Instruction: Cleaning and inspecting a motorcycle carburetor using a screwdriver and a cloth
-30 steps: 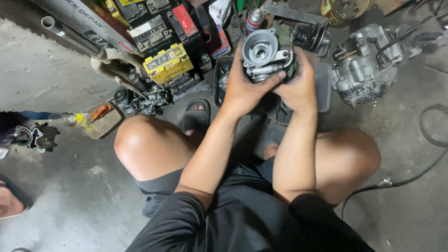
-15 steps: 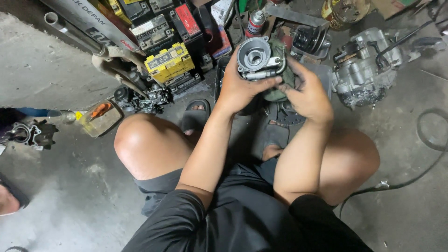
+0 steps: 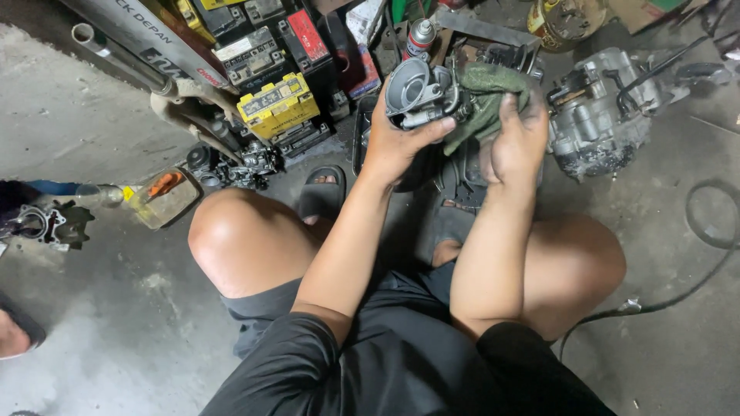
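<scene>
Above the knees, left hand (image 3: 397, 142) grips the grey metal carburettor (image 3: 420, 92); right hand (image 3: 512, 142) pinches a green rag (image 3: 486, 96) against it. Best practice: brace the body firmly, wipe with short strokes.

Batteries (image 3: 276, 104), spray can (image 3: 420, 38) and engine block (image 3: 601, 115) crowd the hands; bare concrete floor (image 3: 85, 123) lies left.

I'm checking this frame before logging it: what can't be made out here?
Head view only:
- Far side of the metal carburettor: hidden by the left hand and the green rag.
- Right hand grip on the rag: palm side faces away.
- Engine casing: underside in shadow.
- Black cable: cut off by the right edge.
- Spray can: partly hidden behind the carburettor.
</scene>
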